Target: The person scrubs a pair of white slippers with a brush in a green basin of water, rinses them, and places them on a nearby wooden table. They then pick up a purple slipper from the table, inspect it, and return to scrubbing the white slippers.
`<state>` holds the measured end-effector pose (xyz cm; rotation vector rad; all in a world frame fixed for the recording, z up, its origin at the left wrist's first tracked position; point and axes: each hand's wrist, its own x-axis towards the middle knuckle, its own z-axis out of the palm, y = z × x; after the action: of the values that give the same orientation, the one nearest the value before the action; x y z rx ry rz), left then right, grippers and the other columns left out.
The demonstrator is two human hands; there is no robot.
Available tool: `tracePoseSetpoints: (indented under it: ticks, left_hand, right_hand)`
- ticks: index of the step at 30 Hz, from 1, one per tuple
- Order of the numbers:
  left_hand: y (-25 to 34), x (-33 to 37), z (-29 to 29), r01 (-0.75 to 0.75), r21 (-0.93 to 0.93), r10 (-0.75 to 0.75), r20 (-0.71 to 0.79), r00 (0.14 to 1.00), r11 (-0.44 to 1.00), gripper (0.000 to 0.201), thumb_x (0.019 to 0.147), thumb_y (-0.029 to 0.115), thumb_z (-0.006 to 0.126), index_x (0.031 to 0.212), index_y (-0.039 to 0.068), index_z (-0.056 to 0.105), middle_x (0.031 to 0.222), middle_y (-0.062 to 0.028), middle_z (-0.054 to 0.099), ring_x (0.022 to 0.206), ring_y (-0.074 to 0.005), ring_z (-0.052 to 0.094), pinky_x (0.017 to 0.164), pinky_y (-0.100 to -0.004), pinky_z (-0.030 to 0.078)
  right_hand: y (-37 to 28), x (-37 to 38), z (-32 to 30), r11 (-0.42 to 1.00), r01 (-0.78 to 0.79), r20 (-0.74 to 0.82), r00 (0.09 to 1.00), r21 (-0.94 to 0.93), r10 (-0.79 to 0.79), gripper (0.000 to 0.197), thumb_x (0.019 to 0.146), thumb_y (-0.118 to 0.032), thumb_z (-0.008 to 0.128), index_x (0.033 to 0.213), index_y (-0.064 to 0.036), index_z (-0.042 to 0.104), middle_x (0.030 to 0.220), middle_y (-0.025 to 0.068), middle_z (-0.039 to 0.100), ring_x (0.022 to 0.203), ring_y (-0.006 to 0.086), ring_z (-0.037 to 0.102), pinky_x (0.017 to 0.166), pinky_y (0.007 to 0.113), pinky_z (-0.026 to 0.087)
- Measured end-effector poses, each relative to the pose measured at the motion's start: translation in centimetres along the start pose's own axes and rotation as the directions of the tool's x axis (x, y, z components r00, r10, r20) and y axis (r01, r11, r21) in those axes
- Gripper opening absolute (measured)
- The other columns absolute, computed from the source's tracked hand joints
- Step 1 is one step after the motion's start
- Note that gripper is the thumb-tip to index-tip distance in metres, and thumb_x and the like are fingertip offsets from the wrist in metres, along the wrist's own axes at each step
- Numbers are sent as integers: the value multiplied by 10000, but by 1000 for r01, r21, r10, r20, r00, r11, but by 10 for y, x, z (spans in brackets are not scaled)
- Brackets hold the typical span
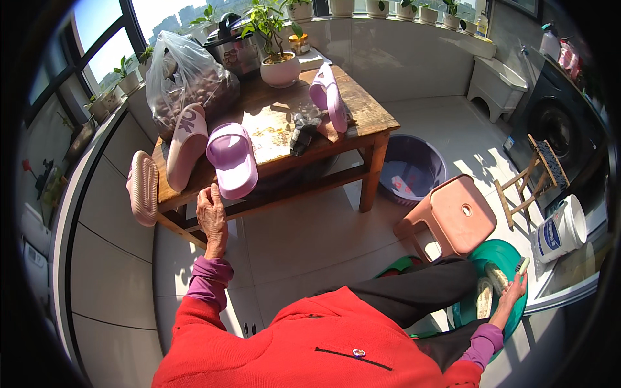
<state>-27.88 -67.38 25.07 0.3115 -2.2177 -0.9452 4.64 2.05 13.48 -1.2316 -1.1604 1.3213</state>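
Observation:
My left hand (212,216) is at the front edge of the wooden table, fingers pointing up beside the toe of a lilac clog (234,165). The clog juts over the edge; whether my fingertips touch it or only the wood, I cannot tell. To its left, a pink slipper (186,152) leans on the table, and another pink slipper (144,189) stands sole outward at the corner. A second lilac clog (328,97) is propped at the right. My right hand (511,299) grips a scrub brush (522,266) over a green basin (517,323) holding two pale, sole-shaped items (484,297).
On the table (372,113) are a bulging plastic bag (187,84), a potted plant (280,70), a cooker (234,55) and a dark crumpled cloth (304,132). A purple tub (414,165), pink stool (462,213), folding stool (540,174) and white bucket (561,229) stand right.

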Motion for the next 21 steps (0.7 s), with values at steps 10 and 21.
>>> tracePoseSetpoints:
  ticks: [10,21]
  left_hand:
    - [23,-2,-1,652,-591,-383,528,758,475,624,912,604,404,1058,23,579,853,-97,671,728,-190,669,590,-306,551]
    - [35,6,7,694,-664,-266,641,720,277,510,837,355,639,1153,-29,528,1026,-155,633,870,-279,660,739,-443,574]
  right_hand:
    - [-1,-1,1,999,0,-3,1000,-40,0,433,881,-253,607,1302,-236,507,563,-61,343,387,36,282,339,198,199]
    - [-2,0,3,999,5,-14,1000,-45,-6,486,871,-272,625,1333,-234,480,556,-55,368,388,37,304,337,210,177]
